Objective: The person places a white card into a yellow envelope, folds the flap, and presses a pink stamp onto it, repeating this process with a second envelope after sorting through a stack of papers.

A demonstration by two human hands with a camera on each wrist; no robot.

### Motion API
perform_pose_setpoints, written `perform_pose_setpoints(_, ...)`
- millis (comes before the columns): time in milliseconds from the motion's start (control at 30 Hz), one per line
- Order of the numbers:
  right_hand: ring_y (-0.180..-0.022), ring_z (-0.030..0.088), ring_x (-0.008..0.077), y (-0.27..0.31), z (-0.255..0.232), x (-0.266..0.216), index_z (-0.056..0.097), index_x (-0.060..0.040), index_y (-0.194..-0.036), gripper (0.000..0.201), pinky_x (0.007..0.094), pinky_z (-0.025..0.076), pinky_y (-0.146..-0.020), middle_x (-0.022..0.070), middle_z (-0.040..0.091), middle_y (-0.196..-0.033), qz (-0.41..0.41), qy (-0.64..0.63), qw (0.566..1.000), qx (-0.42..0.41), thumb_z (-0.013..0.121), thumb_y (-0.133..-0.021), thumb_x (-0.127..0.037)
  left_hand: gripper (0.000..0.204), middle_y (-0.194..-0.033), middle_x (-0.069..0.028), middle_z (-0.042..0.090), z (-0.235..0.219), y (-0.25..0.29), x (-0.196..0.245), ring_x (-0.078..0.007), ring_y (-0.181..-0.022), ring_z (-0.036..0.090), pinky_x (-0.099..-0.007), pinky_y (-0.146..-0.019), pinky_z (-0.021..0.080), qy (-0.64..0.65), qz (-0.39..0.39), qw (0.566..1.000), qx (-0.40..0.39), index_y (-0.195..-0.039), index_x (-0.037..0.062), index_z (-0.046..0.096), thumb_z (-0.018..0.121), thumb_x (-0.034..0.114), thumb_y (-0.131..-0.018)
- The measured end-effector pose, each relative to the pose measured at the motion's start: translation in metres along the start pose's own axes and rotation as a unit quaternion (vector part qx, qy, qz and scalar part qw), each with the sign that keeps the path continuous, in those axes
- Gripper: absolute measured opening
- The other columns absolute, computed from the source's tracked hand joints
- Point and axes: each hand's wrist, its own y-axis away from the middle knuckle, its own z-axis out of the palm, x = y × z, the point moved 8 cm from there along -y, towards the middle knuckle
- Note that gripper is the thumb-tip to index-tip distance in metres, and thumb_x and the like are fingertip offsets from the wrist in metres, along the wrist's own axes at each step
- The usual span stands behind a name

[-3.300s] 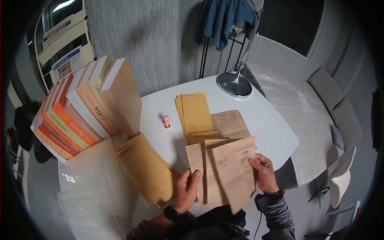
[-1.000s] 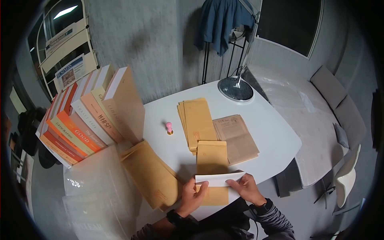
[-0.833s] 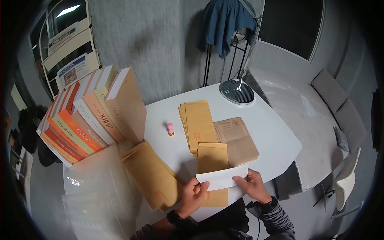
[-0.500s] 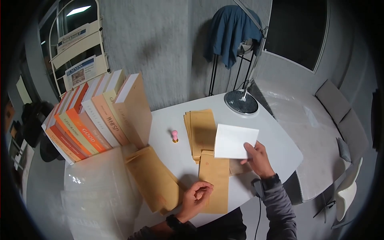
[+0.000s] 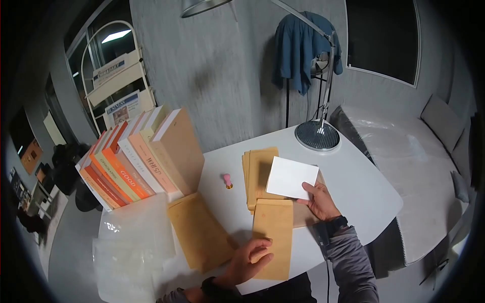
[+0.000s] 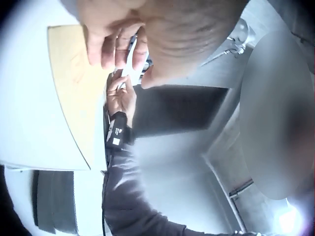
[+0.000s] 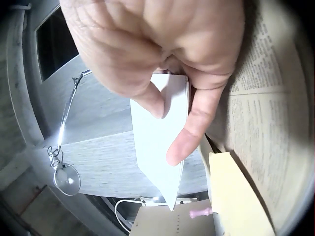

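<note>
My right hand [image 5: 322,201] pinches a white paper [image 5: 290,177] between thumb and fingers, above the yellow envelopes. Layered edges of that paper show in the right wrist view, with the thumb and a finger [image 7: 189,140] on it. Brown printed sheets [image 7: 256,113] lie beneath this hand, mostly covered by it in the head view. My left hand [image 5: 247,260] hovers over the near end of a single yellow envelope [image 5: 277,227], fingers loosely bent and holding nothing. Behind that envelope lies a fanned stack of yellow envelopes [image 5: 262,157].
More yellow envelopes [image 5: 199,227] lie left of the left hand. A pink-handled stamp [image 5: 227,179] stands mid-table. Upright books [image 5: 136,161] line the left edge beside clear plastic [image 5: 131,252]. A lamp base [image 5: 317,135] stands at the back right.
Brown printed sheets, earlier in both hands, were laid at the right. Both hands then held the white paper; the left has let go, and the right has carried it forward over the envelope stack.
</note>
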Motion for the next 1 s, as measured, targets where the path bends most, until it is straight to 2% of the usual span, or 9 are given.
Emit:
perform_pose_setpoints(100, -0.098, 0.069, 0.0192, 0.003, 0.001, -0.003, 0.054, 0.0023, -0.129, 0.035, 0.0301, 0.065, -0.069, 0.0115, 0.066, -0.118, -0.01, -0.012, 1.0, -0.006, 0.057, -0.098, -0.014, 0.041, -0.125, -0.0131, 0.059, 0.008, -0.001, 0.022, -0.0219, -0.119, 0.058, -0.0353, -0.099, 0.05, -0.131, 0.067, 0.989, 0.009, -0.121, -0.0001, 0.052, 0.074, 0.011, -0.088)
perform_pose_setpoints(233, -0.099, 0.067, 0.0179, 0.002, 0.003, -0.004, 0.054, 0.0023, -0.13, 0.036, 0.0297, 0.064, -0.071, 0.0105, 0.065, -0.119, -0.024, -0.014, 1.0, -0.008, 0.056, -0.099, -0.015, 0.061, -0.122, -0.0186, 0.055, 0.016, -0.022, 0.038, -0.0337, -0.117, 0.055, -0.0461, -0.097, 0.048, -0.352, 0.172, 0.92, 0.032, -0.126, 0.0, 0.047, 0.079, 0.026, -0.081)
perform_pose_setpoints(400, -0.098, 0.067, 0.017, 0.001, 0.002, -0.004, 0.054, 0.0013, -0.129, 0.035, 0.0296, 0.064, -0.07, 0.01, 0.064, -0.118, -0.036, -0.02, 0.999, -0.01, 0.056, -0.099, -0.016, 0.093, -0.129, -0.0285, 0.04, 0.004, -0.075, 0.017, -0.048, -0.121, 0.045, -0.0586, -0.095, 0.044, -0.519, 0.073, 0.847, 0.092, -0.136, -0.0005, 0.034, 0.08, 0.049, -0.072)
perform_pose_setpoints(500, -0.097, 0.067, 0.0176, 0.0, 0.004, -0.004, 0.054, 0.0018, -0.128, 0.034, 0.0295, 0.064, -0.07, 0.0107, 0.064, -0.117, -0.036, -0.024, 0.999, -0.014, 0.056, -0.099, -0.015, 0.109, -0.137, -0.0348, 0.03, 0.017, -0.082, 0.023, -0.0545, -0.124, 0.039, -0.0635, -0.095, 0.041, -0.561, -0.051, 0.825, 0.053, -0.143, -0.0001, 0.026, 0.082, 0.054, -0.066)
perform_pose_setpoints(600, -0.095, 0.068, 0.0179, 0.001, 0.004, -0.003, 0.054, 0.0025, -0.127, 0.034, 0.0292, 0.064, -0.07, 0.0115, 0.065, -0.116, -0.031, -0.026, 0.999, -0.018, 0.057, -0.098, -0.014, 0.117, -0.146, -0.0384, 0.019, 0.024, -0.082, 0.024, -0.0563, -0.132, 0.032, -0.066, -0.1, 0.036, -0.588, -0.085, 0.802, 0.067, -0.15, 0.0036, 0.016, 0.082, 0.052, -0.066)
perform_pose_setpoints(700, -0.094, 0.069, 0.0187, 0.002, 0.005, -0.005, 0.054, 0.0045, -0.125, 0.033, 0.0294, 0.065, -0.069, 0.0122, 0.065, -0.115, -0.042, -0.043, 0.998, -0.019, 0.057, -0.098, -0.014, 0.122, -0.152, -0.04, 0.002, 0.02, -0.083, 0.025, -0.0585, -0.139, 0.021, -0.0668, -0.104, 0.031, -0.516, -0.067, 0.853, 0.046, -0.155, 0.0083, 0.005, 0.081, 0.045, -0.065)
perform_pose_setpoints(800, -0.095, 0.068, 0.0151, 0.001, 0.004, -0.004, 0.056, -0.0003, -0.127, 0.033, 0.027, 0.063, -0.069, 0.0076, 0.066, -0.115, -0.03, -0.014, 0.999, -0.016, 0.057, -0.099, -0.017, 0.123, -0.153, -0.039, -0.004, 0.024, -0.072, 0.03, -0.0592, -0.141, 0.015, -0.0665, -0.106, 0.028, -0.518, -0.134, 0.845, 0.02, -0.155, 0.0103, 0.0, 0.079, 0.034, -0.064)
perform_pose_setpoints(900, -0.095, 0.07, 0.0198, 0.002, 0.006, -0.007, 0.054, 0.0069, -0.122, 0.033, 0.0292, 0.065, -0.069, 0.0131, 0.065, -0.113, -0.05, -0.021, 0.998, -0.021, 0.058, -0.097, -0.014, 0.122, -0.154, -0.0378, -0.003, 0.028, -0.066, 0.032, -0.059, -0.141, 0.015, -0.067, -0.106, 0.028, -0.506, -0.107, 0.856, -0.001, -0.155, 0.0099, 0.001, 0.077, 0.028, -0.062)
perform_pose_setpoints(1000, -0.095, 0.069, 0.0191, 0.003, 0.004, -0.007, 0.053, 0.0061, -0.123, 0.034, 0.0282, 0.064, -0.068, 0.0128, 0.065, -0.113, -0.048, -0.03, 0.998, -0.019, 0.058, -0.097, -0.014, 0.122, -0.154, -0.0368, 0.001, 0.026, -0.065, 0.031, -0.0586, -0.14, 0.018, -0.0665, -0.105, 0.03, -0.497, -0.073, 0.865, -0.005, -0.155, 0.0098, 0.001, 0.078, 0.028, -0.062)
